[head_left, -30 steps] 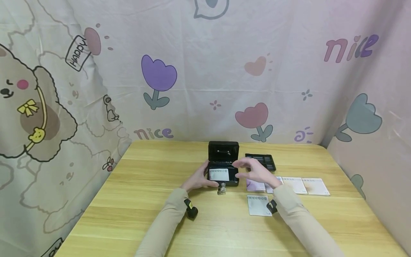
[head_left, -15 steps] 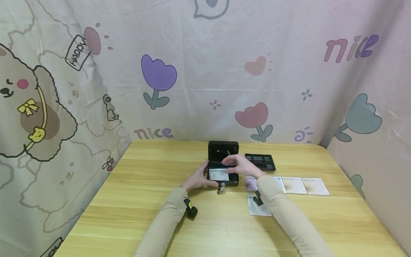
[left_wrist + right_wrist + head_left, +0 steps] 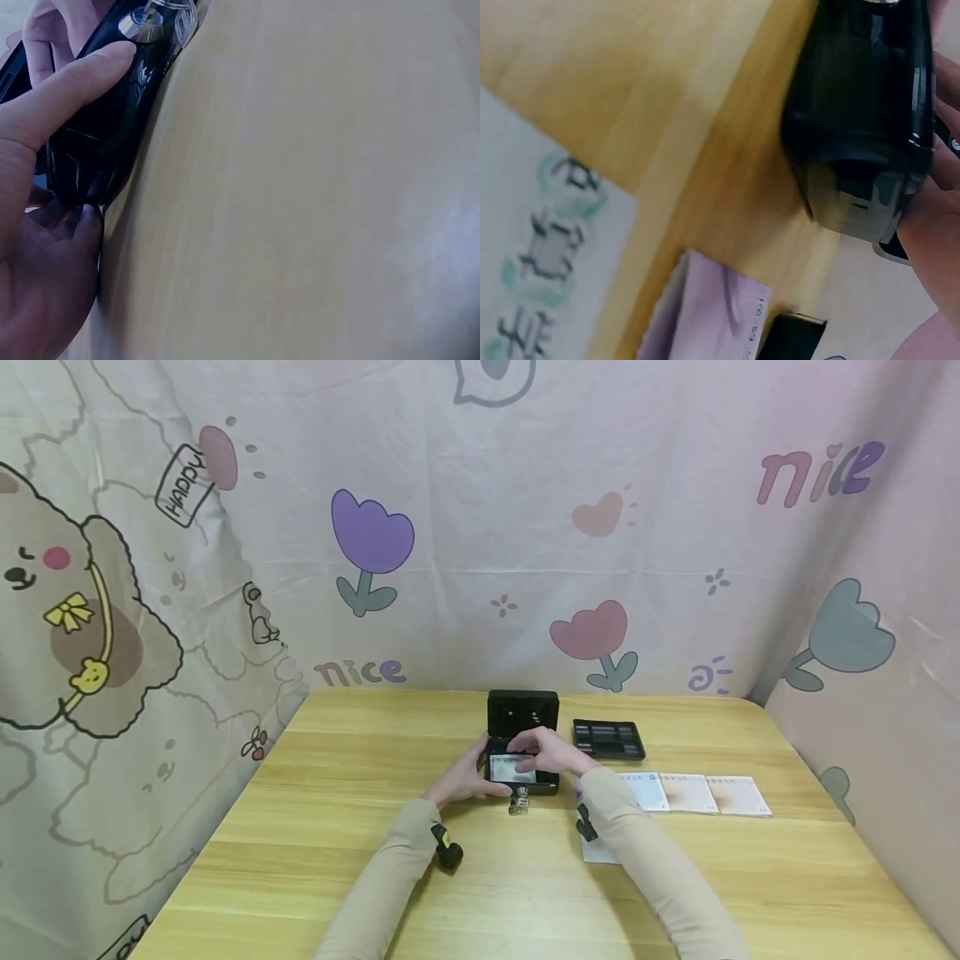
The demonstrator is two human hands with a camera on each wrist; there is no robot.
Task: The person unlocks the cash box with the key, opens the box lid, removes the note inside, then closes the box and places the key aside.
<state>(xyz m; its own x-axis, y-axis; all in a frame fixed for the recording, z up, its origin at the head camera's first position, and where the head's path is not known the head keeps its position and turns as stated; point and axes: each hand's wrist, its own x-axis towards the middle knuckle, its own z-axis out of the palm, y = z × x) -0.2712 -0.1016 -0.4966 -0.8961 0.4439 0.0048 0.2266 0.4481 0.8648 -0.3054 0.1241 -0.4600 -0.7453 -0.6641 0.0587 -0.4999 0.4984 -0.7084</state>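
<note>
A small black cash box [image 3: 545,790] stands with its lid [image 3: 522,712] up, a pale printed card [image 3: 500,768] lying inside. My left hand [image 3: 459,778] grips the box's left side. In the left wrist view, that hand's thumb presses the front wall of the box [image 3: 101,112] beside the lock [image 3: 141,24], and other fingers reach round its end. Keys [image 3: 518,802] hang at the front. My right hand [image 3: 551,752] reaches over the box's right side, its fingertips at the card, with a gap between thumb and forefinger. The right wrist view shows the box's end wall [image 3: 855,97].
Right of the box, a black compartment tray [image 3: 609,741] lies near the back. In front of it runs a row of printed cards [image 3: 688,793], partly behind my right forearm. A pale card [image 3: 600,853] lies nearer, under the sleeve. Patterned cloth [image 3: 465,527] hangs behind the table [image 3: 360,727].
My right hand has moved left, from beside the box's right edge to over the card inside. My left hand keeps its hold on the box.
</note>
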